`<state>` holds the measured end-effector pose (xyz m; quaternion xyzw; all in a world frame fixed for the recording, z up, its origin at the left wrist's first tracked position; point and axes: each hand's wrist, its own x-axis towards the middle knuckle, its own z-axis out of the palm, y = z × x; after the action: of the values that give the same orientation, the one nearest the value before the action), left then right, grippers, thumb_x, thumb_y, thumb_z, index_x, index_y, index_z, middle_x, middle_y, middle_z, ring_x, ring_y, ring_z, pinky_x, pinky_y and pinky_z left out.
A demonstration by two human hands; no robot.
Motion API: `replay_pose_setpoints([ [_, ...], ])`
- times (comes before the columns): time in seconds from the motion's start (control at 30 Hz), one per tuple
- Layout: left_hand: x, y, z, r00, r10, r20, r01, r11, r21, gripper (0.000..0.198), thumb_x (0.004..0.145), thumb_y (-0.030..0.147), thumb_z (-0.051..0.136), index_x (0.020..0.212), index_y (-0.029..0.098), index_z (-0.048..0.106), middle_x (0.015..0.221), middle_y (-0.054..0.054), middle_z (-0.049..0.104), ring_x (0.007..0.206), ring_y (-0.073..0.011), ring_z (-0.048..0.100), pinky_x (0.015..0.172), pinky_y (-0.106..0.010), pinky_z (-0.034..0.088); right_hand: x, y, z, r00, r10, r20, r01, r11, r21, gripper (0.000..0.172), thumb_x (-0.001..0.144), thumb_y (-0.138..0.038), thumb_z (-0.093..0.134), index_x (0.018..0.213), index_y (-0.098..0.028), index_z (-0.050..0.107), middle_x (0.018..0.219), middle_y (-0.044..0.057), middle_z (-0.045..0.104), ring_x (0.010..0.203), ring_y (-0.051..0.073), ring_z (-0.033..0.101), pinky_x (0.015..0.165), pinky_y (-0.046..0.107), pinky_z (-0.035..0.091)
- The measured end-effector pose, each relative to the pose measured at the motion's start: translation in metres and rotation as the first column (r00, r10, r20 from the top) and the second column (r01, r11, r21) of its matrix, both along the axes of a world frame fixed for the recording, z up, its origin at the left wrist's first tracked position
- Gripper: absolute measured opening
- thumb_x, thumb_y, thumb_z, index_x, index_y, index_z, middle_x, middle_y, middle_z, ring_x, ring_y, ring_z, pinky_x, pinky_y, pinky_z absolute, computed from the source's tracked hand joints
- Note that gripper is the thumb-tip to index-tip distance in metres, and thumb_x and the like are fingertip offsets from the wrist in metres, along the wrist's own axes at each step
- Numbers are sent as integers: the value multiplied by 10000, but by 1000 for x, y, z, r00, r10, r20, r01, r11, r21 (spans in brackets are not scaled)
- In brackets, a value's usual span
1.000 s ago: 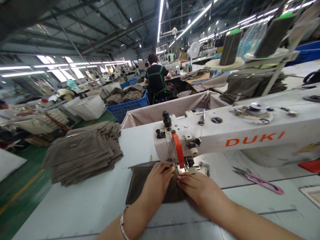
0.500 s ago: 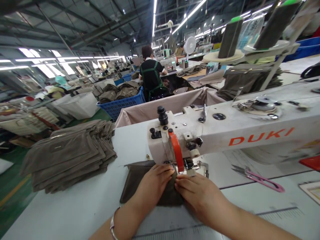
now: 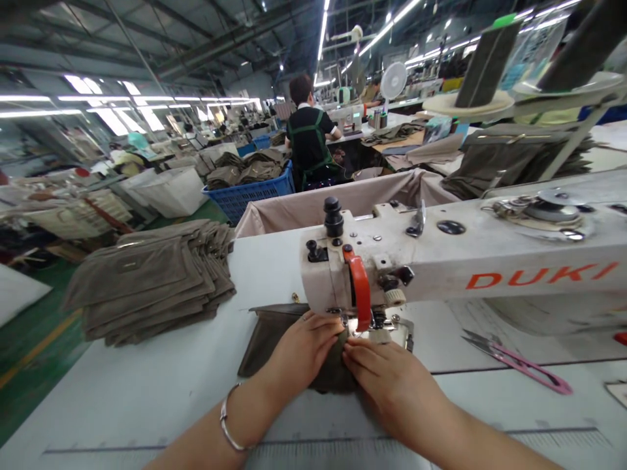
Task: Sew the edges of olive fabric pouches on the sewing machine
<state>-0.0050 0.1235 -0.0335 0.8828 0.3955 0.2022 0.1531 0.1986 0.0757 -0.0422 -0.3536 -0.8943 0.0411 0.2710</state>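
A dark olive-brown fabric piece [image 3: 267,334], sewn like a pouch or flap, lies under the head of a white sewing machine [image 3: 321,287] with an orange-red guard [image 3: 361,294]. My left hand [image 3: 304,349] is over the piece, fingers together and pinching the cloth close to the presser foot. Just right of it, my right hand [image 3: 389,378] grips the cloth's right edge, thumb and fingers pressed together. The fingertips of both hands nearly meet in front of the needle area. Beneath the hands, part of the fabric is hidden, and the needle itself cannot be made out.
On the left of the table is a stack of similar fabric pieces [image 3: 157,281]. Pink-handled thread snips [image 3: 526,365] lie at the right. Behind the machine is a cloth-lined bin [image 3: 274,215], with a blue crate [image 3: 255,199] and a seated co-worker [image 3: 309,137] beyond.
The camera view has shifted, so the machine and stack appear farther right and slightly higher. Both hands keep their hold on the fabric near the presser foot, with little visible movement.
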Motion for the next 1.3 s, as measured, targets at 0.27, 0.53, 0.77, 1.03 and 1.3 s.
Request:
replay_pose_setpoints([
  [0.27, 0, -6, 11, 1000, -29, -9, 28, 999, -21, 275, 945, 156, 503, 1189, 208, 619, 1196, -59, 663, 1133, -191, 591, 1036, -384, 459, 5, -1, 4, 1000, 15, 5, -15, 998, -56, 323, 858, -86, 519, 1151, -140, 643, 1133, 83, 681, 1049, 215, 612, 918, 354, 499],
  [0.53, -17, -46, 16, 969, -189, -159, 195, 981, 23, 488, 877, 166, 560, 1355, 159, 465, 1424, -100, 493, 1372, -233, 374, 1136, -457, 358, 66, 12, 44, 991, -60, 116, 95, 942, -323, 472, 765, 20, 516, 1128, -274, 583, 1173, 46, 584, 1122, 254, 505, 939, 433, 429],
  [0.77, -14, -46, 6, 997, -80, 16, 79, 994, 72, 395, 874, 67, 478, 1251, 160, 551, 1286, -90, 605, 1244, -212, 522, 1076, -432, 450, 39, 25, 8, 964, -264, 46, 267, 938, -222, 69, 912, -196, 517, 887, -160, 570, 851, 78, 579, 782, 234, 539, 692, 380, 462],
  [1.03, -9, -42, 13, 992, -107, 72, 89, 972, 219, 293, 984, 149, 428, 1235, 161, 580, 1211, -73, 631, 1166, -161, 556, 1026, -315, 490, 25, -8, 26, 976, 212, -56, -218, 921, -324, 199, 899, -171, 519, 1070, -216, 611, 1008, 30, 624, 974, 205, 535, 874, 384, 415],
  [1.3, 0, -42, 4, 967, -220, -126, 245, 939, 240, 287, 1003, 139, 378, 1210, 134, 576, 1211, -51, 638, 1186, -155, 544, 1104, -336, 419, 22, -10, 18, 969, 229, -89, -246, 923, -298, 184, 912, -178, 522, 1058, -212, 627, 950, 16, 644, 943, 199, 548, 825, 377, 427],
])
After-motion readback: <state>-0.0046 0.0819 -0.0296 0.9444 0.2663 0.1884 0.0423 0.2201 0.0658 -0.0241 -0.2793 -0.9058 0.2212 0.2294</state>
